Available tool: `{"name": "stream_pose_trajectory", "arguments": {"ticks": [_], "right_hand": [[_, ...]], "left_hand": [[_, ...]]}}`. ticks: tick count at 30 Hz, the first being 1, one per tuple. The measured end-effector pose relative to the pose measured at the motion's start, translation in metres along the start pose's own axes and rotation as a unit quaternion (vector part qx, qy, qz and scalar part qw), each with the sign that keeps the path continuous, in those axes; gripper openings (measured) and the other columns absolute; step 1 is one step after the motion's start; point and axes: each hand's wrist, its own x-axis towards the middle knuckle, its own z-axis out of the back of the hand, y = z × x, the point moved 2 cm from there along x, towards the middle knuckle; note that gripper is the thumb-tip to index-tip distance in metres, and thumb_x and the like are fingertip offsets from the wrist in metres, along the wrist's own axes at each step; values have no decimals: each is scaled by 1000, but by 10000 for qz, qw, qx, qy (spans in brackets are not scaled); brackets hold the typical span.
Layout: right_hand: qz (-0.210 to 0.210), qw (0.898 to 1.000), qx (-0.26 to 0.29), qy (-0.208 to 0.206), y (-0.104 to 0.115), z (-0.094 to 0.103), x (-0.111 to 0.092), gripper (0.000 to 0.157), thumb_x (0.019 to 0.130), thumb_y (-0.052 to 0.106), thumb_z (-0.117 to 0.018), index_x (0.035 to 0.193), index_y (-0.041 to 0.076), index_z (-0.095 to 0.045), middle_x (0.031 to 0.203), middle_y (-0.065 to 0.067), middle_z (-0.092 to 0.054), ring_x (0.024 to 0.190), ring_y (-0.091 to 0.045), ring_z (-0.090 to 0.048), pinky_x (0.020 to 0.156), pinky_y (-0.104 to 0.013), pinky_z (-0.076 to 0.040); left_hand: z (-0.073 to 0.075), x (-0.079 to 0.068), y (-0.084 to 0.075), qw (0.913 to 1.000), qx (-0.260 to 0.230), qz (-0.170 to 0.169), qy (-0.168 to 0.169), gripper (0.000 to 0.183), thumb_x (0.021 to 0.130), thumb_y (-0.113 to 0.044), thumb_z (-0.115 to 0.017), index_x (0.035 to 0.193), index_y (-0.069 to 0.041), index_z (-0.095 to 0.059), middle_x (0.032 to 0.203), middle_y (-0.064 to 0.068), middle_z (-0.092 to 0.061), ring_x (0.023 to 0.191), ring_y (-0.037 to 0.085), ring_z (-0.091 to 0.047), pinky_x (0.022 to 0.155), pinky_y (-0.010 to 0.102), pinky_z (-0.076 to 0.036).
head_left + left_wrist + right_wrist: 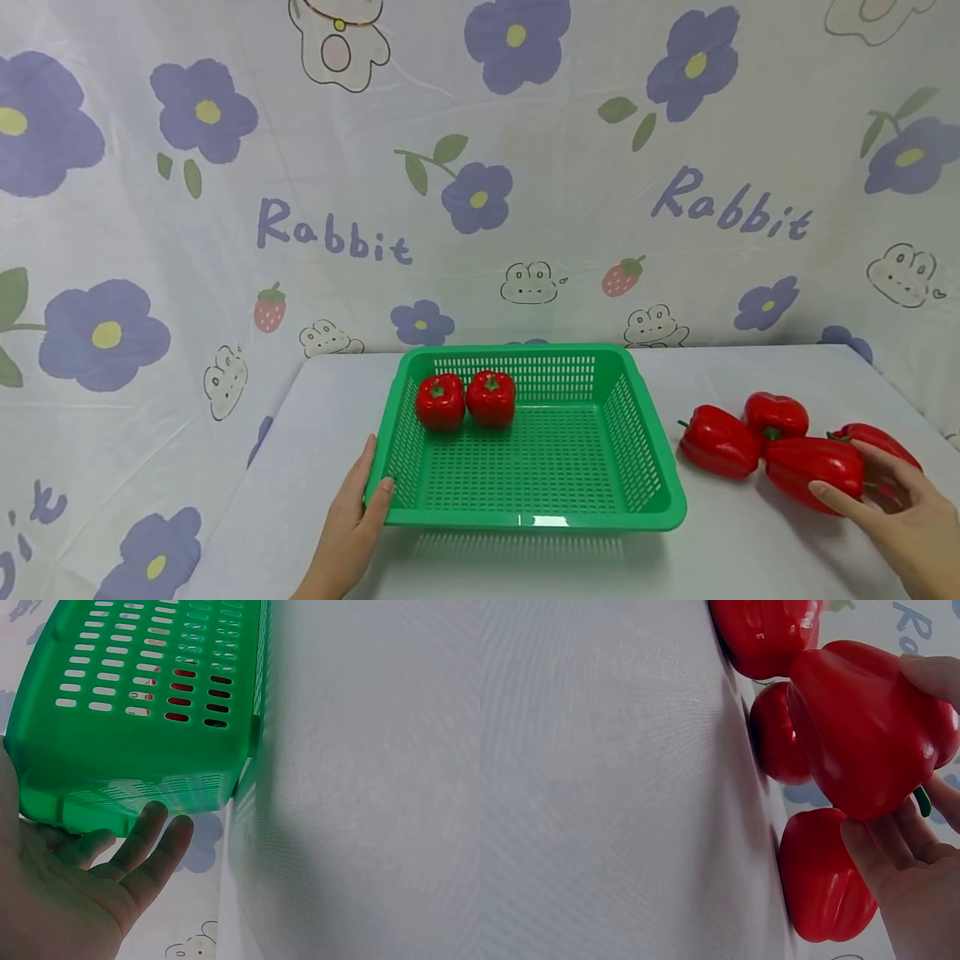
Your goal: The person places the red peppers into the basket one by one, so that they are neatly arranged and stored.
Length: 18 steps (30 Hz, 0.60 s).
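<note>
My left hand (351,517) holds the near left corner of a green plastic basket (600,521), with the thumb over the rim and the fingers along the outer wall. Two red bell peppers, one at the left (440,404) and one beside it (491,400), stand stem up in its far left part. Over on the right, my right hand (911,508) grips another red bell pepper (862,727) between thumb and fingers. In the right wrist view this pepper hangs a little above the table, its green stem towards the palm.
Close round the held pepper lie three more red bell peppers: one on its left (718,442), one behind (776,414) and one at the far right (877,442), partly hidden by my hand. A printed cloth (555,208) hangs behind the white table (300,450).
</note>
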Motion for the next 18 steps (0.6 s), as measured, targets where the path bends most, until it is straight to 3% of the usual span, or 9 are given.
{"name": "stream_pose_trajectory", "arguments": {"ticks": [14, 16, 18], "right_hand": [[62, 9998, 63, -187, 4, -3, -3, 88, 93, 41, -66, 158, 6, -17, 146, -31, -29, 123, -50, -33, 98, -63, -33], [15, 9997, 64, -216, 5, -3, -4, 88, 93, 42, -66, 158, 7, -17, 147, -30, -29, 123, -50, -33, 97, -62, -36], [1, 9997, 11, -248, 7, -2, -5, 88, 93, 42, -66, 158, 7, -18, 146, -30, -30, 122, -49, -35, 92, -55, -46]], "left_hand": [[0, 1, 5, 9999, -22, 134, 35, 64, 106, -37, -44, 159, -16, -15, 160, 6, -21, 144, 25, -20, 110, 51, -25], [0, 2, 4, 9999, -27, 121, 32, 64, 106, -37, -44, 159, -15, -15, 160, 6, -21, 144, 25, -20, 110, 51, -25], [0, 2, 4, 9999, -53, 104, 31, 64, 106, -37, -44, 159, -16, -15, 160, 6, -21, 144, 24, -20, 111, 50, -25]]}}
